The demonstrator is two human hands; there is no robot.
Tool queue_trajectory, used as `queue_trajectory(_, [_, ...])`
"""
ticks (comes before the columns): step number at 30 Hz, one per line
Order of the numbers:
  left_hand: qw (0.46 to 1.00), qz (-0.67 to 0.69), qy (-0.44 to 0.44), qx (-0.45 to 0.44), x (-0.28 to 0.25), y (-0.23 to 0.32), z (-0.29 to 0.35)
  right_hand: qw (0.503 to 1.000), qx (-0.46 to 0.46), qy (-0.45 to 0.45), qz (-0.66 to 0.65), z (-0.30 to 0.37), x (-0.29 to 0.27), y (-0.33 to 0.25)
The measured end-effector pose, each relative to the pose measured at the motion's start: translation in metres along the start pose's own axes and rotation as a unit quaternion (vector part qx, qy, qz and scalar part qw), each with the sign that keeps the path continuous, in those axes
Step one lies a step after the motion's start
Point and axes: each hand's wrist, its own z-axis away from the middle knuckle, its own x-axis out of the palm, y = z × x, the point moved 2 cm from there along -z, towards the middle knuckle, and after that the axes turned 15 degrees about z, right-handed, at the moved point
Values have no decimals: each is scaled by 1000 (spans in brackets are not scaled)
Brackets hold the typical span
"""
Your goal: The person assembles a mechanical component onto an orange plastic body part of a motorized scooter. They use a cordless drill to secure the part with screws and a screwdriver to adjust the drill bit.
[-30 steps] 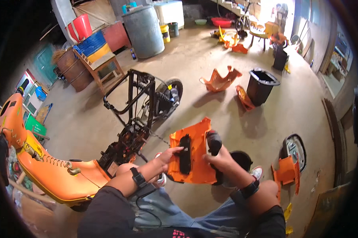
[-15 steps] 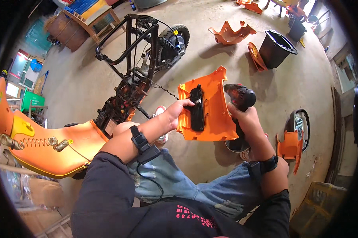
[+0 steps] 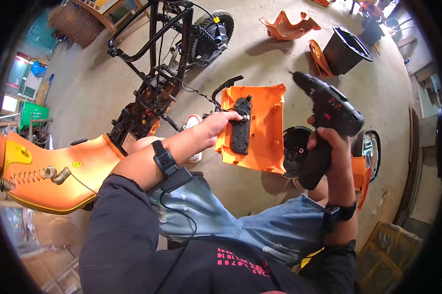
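My left hand [image 3: 222, 124] pinches the left side of an orange plastic panel [image 3: 266, 132], its thumb on the long black fitting [image 3: 241, 131] fixed to the panel's inner face. A thin dark cable runs from this fitting toward the vehicle frame. In my right hand [image 3: 334, 145] is a black cordless drill [image 3: 331, 110], its bit pointing up and to the left, apart from the panel. A round black basin-like part [image 3: 295, 142] lies on the floor behind the panel, partly hidden by it and my right hand.
The stripped black vehicle frame [image 3: 155, 81] with its wheel [image 3: 220, 36] stands ahead left. An orange body section [image 3: 59, 169] is at my left. A black bin [image 3: 348, 51], a curved orange cover [image 3: 290, 28] and an orange bracket-like piece [image 3: 362, 179] rest on the floor to the right.
The drill has swung away from the panel to the right and closer to me, showing its full side. The panel has turned slightly, still in my left hand.
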Motion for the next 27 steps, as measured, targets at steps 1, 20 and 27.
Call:
queue_trajectory(1, [1000,-7,5,7,-1,2,-1,1000,16,-11,-2,2,5,1])
queue_trajectory(20, [975,-186,90,77,-5,-10,3,971,156,-155,89,0,38,29])
queue_trajectory(27, [955,-260,110,94,0,-6,10,966,186,-151,97,-2,41,38])
